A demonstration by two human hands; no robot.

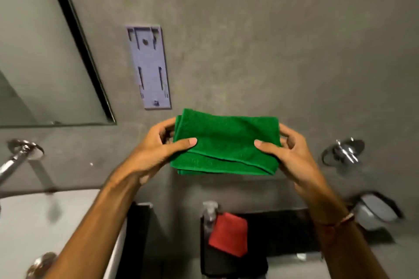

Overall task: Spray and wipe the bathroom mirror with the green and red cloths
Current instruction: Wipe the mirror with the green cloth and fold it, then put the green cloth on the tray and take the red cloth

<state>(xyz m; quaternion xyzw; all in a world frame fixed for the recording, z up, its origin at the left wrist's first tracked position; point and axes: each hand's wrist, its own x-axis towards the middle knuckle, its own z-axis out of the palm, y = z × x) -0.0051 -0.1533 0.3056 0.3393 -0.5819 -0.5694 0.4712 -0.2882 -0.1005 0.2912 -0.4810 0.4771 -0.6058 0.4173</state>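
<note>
A folded green cloth (225, 141) is held flat in the air in front of the grey wall. My left hand (158, 149) grips its left edge, thumb on top. My right hand (288, 149) grips its right edge the same way. A folded red cloth (227, 234) lies below on a black surface (283, 233), beside a clear spray bottle (209, 213). The mirror (40, 52) with its black frame hangs at the upper left, away from both hands.
A pale purple wall bracket (149, 67) is fixed above the green cloth. A chrome tap (15, 156) reaches over a white basin (45, 222) at the left. A chrome wall fitting (344, 150) and a grey dish holder (376, 210) sit at the right.
</note>
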